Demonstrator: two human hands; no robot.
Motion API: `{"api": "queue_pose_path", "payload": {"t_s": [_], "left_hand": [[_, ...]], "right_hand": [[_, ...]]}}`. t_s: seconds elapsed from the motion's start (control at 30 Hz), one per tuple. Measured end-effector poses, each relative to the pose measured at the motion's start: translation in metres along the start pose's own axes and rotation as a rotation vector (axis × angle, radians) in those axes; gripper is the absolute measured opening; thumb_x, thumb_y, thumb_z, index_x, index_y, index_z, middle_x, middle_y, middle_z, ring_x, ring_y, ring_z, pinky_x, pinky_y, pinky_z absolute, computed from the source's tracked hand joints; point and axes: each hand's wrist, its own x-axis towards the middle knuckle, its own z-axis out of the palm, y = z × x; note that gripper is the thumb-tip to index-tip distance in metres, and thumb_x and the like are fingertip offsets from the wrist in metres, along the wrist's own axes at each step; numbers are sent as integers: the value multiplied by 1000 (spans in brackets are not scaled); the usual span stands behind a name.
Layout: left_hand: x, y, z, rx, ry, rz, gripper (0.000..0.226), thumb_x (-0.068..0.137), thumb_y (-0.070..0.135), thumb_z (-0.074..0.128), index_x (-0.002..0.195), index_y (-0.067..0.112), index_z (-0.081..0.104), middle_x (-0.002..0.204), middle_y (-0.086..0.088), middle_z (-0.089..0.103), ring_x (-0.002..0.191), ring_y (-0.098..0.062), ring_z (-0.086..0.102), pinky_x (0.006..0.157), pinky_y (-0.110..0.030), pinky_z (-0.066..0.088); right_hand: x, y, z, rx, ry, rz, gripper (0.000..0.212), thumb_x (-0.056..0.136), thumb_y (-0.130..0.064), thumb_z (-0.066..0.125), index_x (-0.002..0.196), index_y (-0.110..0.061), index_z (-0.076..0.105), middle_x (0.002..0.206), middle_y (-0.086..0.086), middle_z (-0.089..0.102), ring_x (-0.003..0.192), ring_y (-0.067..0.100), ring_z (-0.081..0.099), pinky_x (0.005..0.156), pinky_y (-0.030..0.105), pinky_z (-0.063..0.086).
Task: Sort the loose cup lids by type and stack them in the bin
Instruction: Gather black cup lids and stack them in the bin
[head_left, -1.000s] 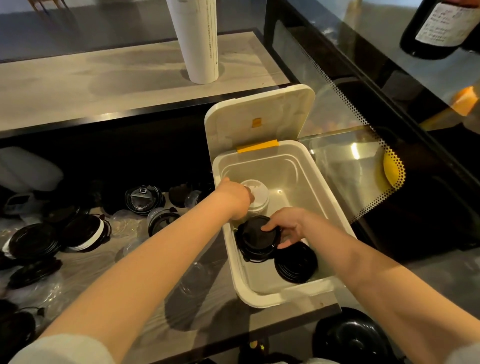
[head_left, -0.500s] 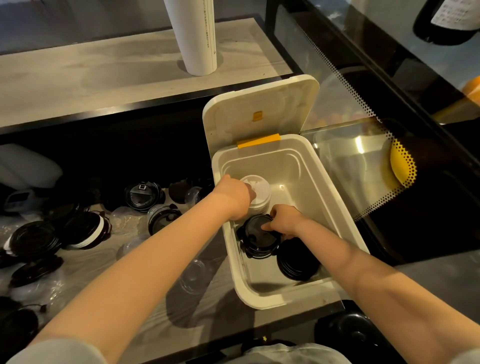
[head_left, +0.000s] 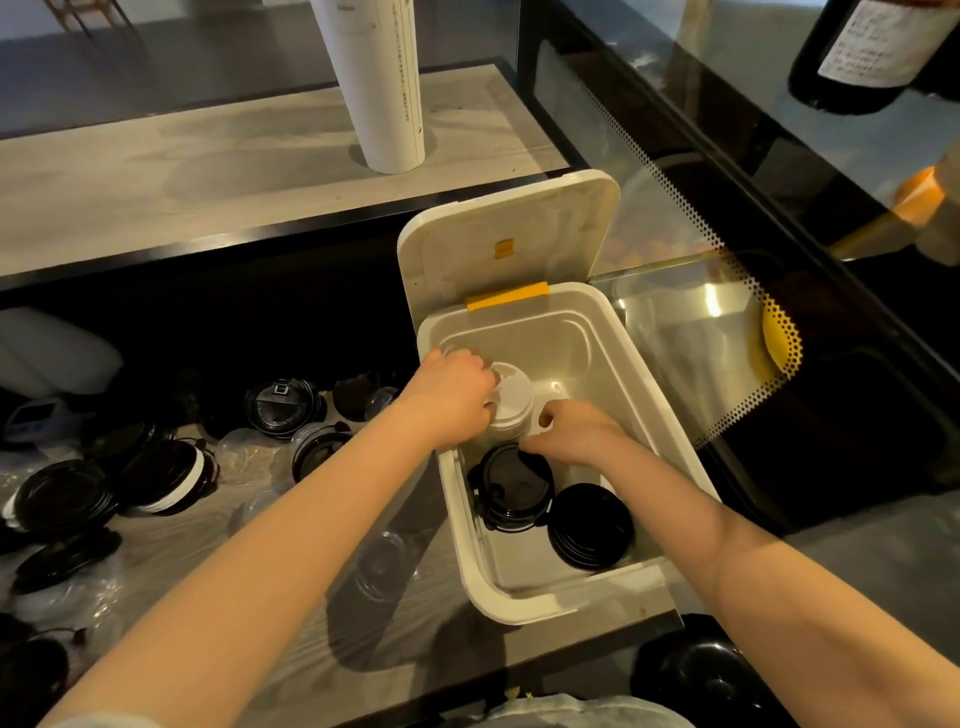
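Note:
A white bin (head_left: 631, 358) with its hinged cover (head_left: 509, 234) up stands on the counter. Inside it are a stack of white lids (head_left: 514, 400), a stack of black lids with tabs (head_left: 517, 488) and a second stack of flat black lids (head_left: 592, 525). My left hand (head_left: 452, 397) grips the white stack from its left side. My right hand (head_left: 574, 428) sits at the right of that stack with fingers curled against it, just above the black tabbed stack. Loose black lids (head_left: 283, 408) and clear lids (head_left: 382, 564) lie on the counter to the left.
A tall white tube of cups (head_left: 376, 78) stands on the upper shelf. A glass display case (head_left: 727, 322) runs along the bin's right side. A dark bottle (head_left: 862, 52) is at top right. A black bowl-shaped thing (head_left: 701, 675) sits below the counter edge.
My right hand has left the black tabbed stack and moved up to the right side of the white stack. My left hand stays on the white stack.

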Motion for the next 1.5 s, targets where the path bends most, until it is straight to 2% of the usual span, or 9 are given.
{"api": "queue_pose_path", "payload": {"t_s": [0.13,0.27,0.57,0.77,0.87,0.97,1.1,1.27,1.5], "left_hand": [[-18,-16,0,-142,171,-36,45,96,37,40,137,19,44,151,-4,31,142,-22,19,113,-44,18],[-41,-38,0,-238,280,-105,49,95,38,43,141,20,41,153,-3,30,144,-22,16,114,-42,18],[-112,-116,22,-342,256,-303,50,95,35,47,141,17,41,152,-2,31,144,-21,18,115,-45,22],[-160,-165,68,-428,201,-422,52,93,34,51,141,15,41,149,-3,37,140,-21,26,112,-44,28],[-179,-185,95,-476,162,-474,52,93,30,51,141,12,41,146,-4,40,137,-22,29,111,-38,28],[-194,-205,119,-503,111,-550,51,93,30,52,140,13,41,145,-3,41,135,-24,32,109,-38,32],[-212,-235,151,-553,68,-638,50,91,28,55,138,14,43,143,-3,41,132,-25,32,105,-41,36],[-218,-256,177,-474,10,-656,58,89,33,57,140,15,37,144,-2,36,135,-24,26,104,-42,32],[-203,-288,192,-443,-37,-615,80,80,47,64,144,15,27,143,-4,30,134,-25,21,108,-39,25]], "right_hand": [[-17,-6,-9,-100,203,-46,46,84,-49,55,121,-22,50,115,2,59,105,23,57,73,27,42],[-31,-24,-15,-61,384,-170,44,88,-40,54,126,-20,49,121,2,59,109,25,55,73,30,41],[-49,-119,3,-24,578,-458,37,91,-38,52,122,-17,54,113,2,61,106,23,56,80,36,50],[-43,-179,49,-20,491,-545,35,92,-33,52,123,-16,53,112,2,59,102,22,57,78,35,48],[-31,-198,75,-36,375,-472,38,91,-30,53,125,-14,51,115,4,55,103,24,56,76,35,48],[-15,-204,102,-79,257,-388,44,90,-30,56,128,-12,47,123,8,51,110,28,53,84,39,49],[4,-214,134,-129,147,-238,68,87,-37,61,141,-14,29,137,11,39,126,35,41,94,42,44],[16,-220,158,-46,143,-138,91,82,-47,65,148,-11,14,146,15,29,130,39,36,101,44,38],[22,-225,171,92,231,-80,82,78,-44,70,139,-8,27,136,14,41,119,35,50,89,40,45]]}}
